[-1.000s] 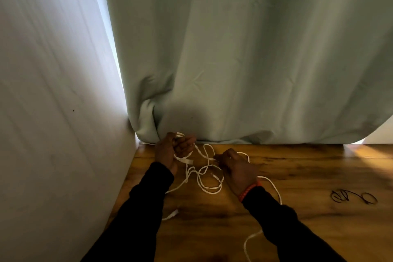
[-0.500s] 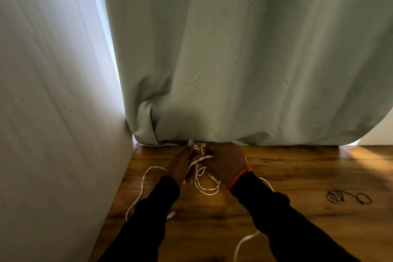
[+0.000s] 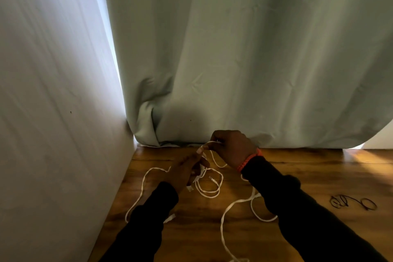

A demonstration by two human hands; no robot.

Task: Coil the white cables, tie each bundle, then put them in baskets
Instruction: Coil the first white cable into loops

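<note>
A white cable [image 3: 214, 192] lies in loose loops on the wooden table [image 3: 319, 176], near the back edge. My left hand [image 3: 187, 169] pinches a gathered bunch of its loops from the left. My right hand [image 3: 232, 148], with an orange band at the wrist, is closed on a strand lifted just above and behind the left fingers. Long slack trails run left and toward the near edge, partly under my dark sleeves. No basket is in view.
A pale green curtain [image 3: 244, 59] hangs down to the table's back edge. A grey wall [image 3: 53, 112] closes off the left side. A small black twist tie [image 3: 353, 203] lies on the wood at the right.
My hands came together and then parted a little. The right hand has risen toward the curtain with a strand, and more slack now lies spread at the front right.
</note>
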